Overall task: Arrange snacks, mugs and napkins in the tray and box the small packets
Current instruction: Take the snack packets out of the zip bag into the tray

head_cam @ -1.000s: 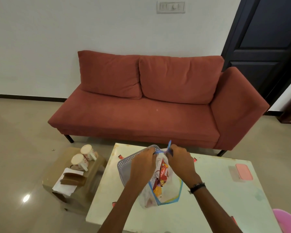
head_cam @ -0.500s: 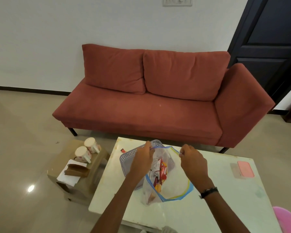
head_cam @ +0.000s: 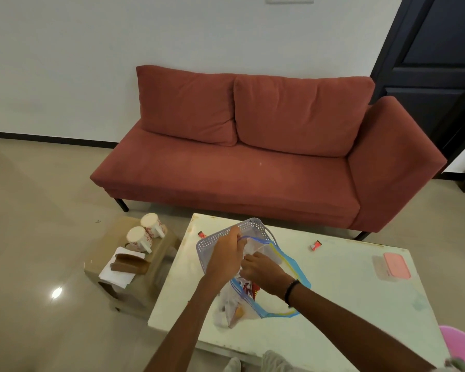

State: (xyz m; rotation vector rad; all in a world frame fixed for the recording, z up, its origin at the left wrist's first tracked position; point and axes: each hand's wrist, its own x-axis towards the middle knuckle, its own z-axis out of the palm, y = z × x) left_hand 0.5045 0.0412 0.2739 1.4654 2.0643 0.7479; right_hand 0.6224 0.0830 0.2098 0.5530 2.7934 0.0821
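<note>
A clear zip bag (head_cam: 285,267) with a blue and yellow rim lies open on the white table (head_cam: 333,299), snack packets showing inside. My left hand (head_cam: 226,253) pinches the bag's rim at its far edge. My right hand (head_cam: 263,272) reaches into the bag's mouth, fingers closed among the packets; what it grips is hidden. Behind the bag stands a grey perforated tray (head_cam: 220,238). Two small red packets lie loose on the table, one (head_cam: 201,234) left of the tray and one (head_cam: 316,245) to the right. A pink-lidded box (head_cam: 395,268) sits at the table's right side.
A low brown stool (head_cam: 134,267) left of the table carries two white mugs (head_cam: 145,234), white napkins (head_cam: 117,275) and a brown holder. A red sofa (head_cam: 253,167) stands behind the table. A pink seat (head_cam: 462,345) is at the lower right.
My hands pulled the bag's mouth open from its pinched top. Then my right hand went down into the bag while the left kept hold of the rim.
</note>
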